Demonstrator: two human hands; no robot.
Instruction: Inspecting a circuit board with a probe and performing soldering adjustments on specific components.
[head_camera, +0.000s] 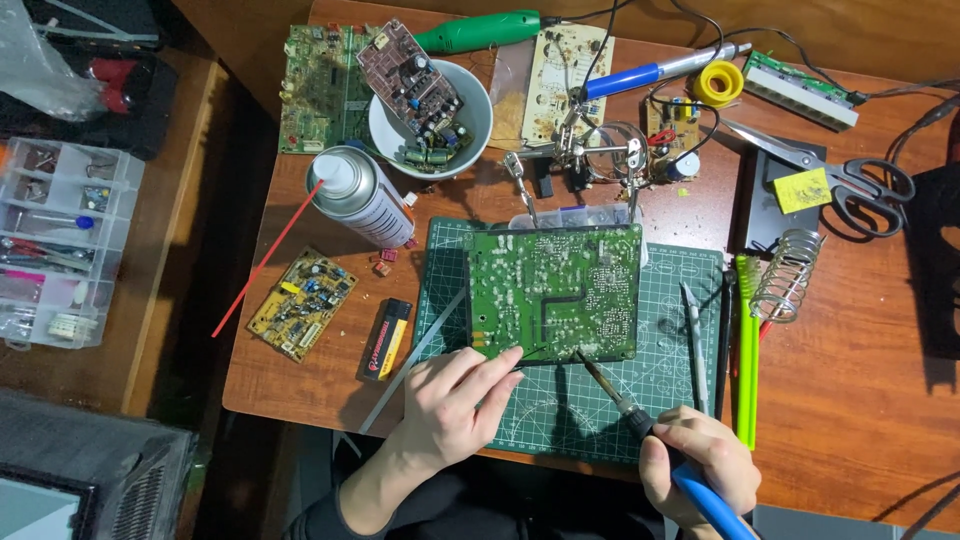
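A green circuit board (555, 290) stands solder side up on a green cutting mat (570, 400), held by the clips of a helping-hands stand (585, 150). My left hand (450, 405) pinches a thin dark wire or tool at the board's near edge. My right hand (700, 465) grips a blue-handled soldering iron (625, 405); its tip touches the board's near edge, close to my left fingertips.
A spray can (362, 196) with a red straw, a white bowl (478, 100) holding a brown board, a small yellow board (303, 303), a lighter (385, 340), tweezers (695, 340), scissors (840, 175), a coiled iron stand (787, 275) and a parts organiser (60, 240) lie around.
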